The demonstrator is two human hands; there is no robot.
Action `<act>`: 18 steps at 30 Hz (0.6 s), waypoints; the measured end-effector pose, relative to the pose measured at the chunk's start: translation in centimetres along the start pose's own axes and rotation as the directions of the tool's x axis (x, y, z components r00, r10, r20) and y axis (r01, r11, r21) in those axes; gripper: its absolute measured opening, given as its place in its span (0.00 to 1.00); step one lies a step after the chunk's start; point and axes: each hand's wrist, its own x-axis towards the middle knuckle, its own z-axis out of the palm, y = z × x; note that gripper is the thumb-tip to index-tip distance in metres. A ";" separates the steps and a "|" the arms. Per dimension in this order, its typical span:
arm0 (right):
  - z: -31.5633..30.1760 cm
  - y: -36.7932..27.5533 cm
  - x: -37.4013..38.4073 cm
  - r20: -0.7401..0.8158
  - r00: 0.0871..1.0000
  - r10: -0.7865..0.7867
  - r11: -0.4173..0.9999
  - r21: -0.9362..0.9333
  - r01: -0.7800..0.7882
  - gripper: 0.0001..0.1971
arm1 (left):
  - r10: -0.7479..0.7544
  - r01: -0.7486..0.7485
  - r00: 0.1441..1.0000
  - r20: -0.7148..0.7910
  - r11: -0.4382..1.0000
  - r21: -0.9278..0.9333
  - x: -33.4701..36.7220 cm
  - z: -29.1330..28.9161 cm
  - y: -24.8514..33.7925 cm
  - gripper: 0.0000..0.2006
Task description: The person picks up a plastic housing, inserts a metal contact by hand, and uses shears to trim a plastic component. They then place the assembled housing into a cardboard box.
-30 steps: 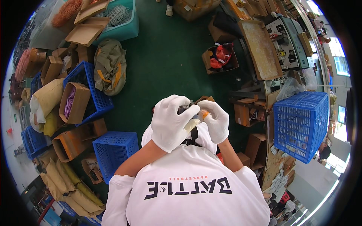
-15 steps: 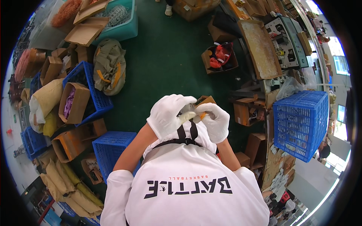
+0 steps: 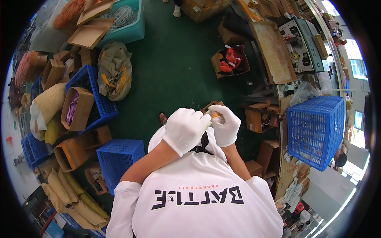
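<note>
From where I stand, I see the two gloved hands close together in front of the body. The orange piece (image 3: pixel 215 115) lies between them, on the inner side of the right hand (image 3: pixel 225 125), so this hand is the nearer one. The left hand (image 3: pixel 184 131) comes from the other side, with its fingertips just beside the piece; whether they touch it, I cannot say.

The right thumb and forefinger are bent narrow, and it seems to me that they hold the piece. The left fingers are curled inward, back of the hand upward, and what is under them I cannot tell.

The piece is small and bright orange, and only a short part of it shows at the fingertips. This part seems to run roughly from one hand toward the other, but the full long axis is hidden by the gloves. Its shape and its material I cannot judge.

Just beyond the fingertips, the edge of a brown box (image 3: pixel 210 105) is visible.
</note>
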 end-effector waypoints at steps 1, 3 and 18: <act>0.2 0.0 0.0 0.001 1.000 -0.001 1.000 0.000 0.001 0.13 | 0.018 -0.018 1.000 0.015 0.999 0.031 0.0 0.1 0.0 0.09; 0.4 0.2 -0.1 -0.059 0.998 0.003 0.997 -0.070 -0.007 0.12 | -0.002 0.002 1.000 0.001 0.998 0.055 0.0 0.0 0.0 0.10; 0.4 0.4 0.3 -0.209 0.974 -0.088 0.992 0.071 0.105 0.20 | -0.037 0.004 0.987 -0.154 0.978 -0.207 -0.2 -0.4 1.3 0.11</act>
